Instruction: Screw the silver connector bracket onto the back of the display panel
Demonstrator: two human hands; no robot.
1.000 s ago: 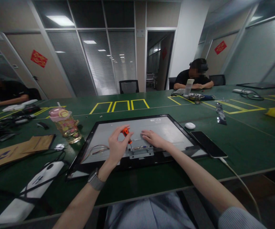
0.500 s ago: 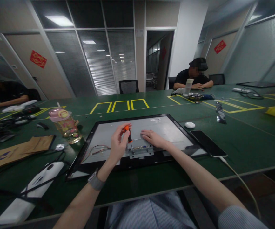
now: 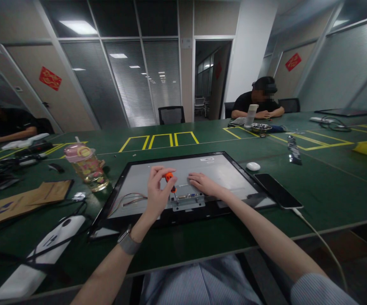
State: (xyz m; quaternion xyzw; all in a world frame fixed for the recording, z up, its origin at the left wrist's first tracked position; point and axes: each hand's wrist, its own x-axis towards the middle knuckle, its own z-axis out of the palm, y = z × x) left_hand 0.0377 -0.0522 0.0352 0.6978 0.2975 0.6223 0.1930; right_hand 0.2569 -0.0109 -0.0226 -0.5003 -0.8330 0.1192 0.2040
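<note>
A flat monitor panel (image 3: pixel 228 170) lies on the green table, its grey metal back facing up inside a black frame. At its near edge sits a metal bracket (image 3: pixel 188 204) with a row of ports. My left hand (image 3: pixel 158 190) grips an orange and black screwdriver (image 3: pixel 170 177) between thumb and fingers, its tip pointing down by the bracket's left end; the exact contact point is too small to tell. My right hand (image 3: pixel 204 185) rests flat on the panel's back, fingers stretched out, just behind the bracket. Thin wires (image 3: pixel 128 198) lie on the panel to the left.
A pink-lidded bottle (image 3: pixel 86 167), a brown paper bag (image 3: pixel 27 201) and a white power strip (image 3: pixel 43 254) stand or lie to the left. On the right are a cabled phone (image 3: pixel 278 190) and a white earbud case (image 3: pixel 253 166). Two people sit across the table.
The screwdriver's handle has tilted and sits a little lower, with my left fingers shifted around it. My right hand has stayed in place on the panel.
</note>
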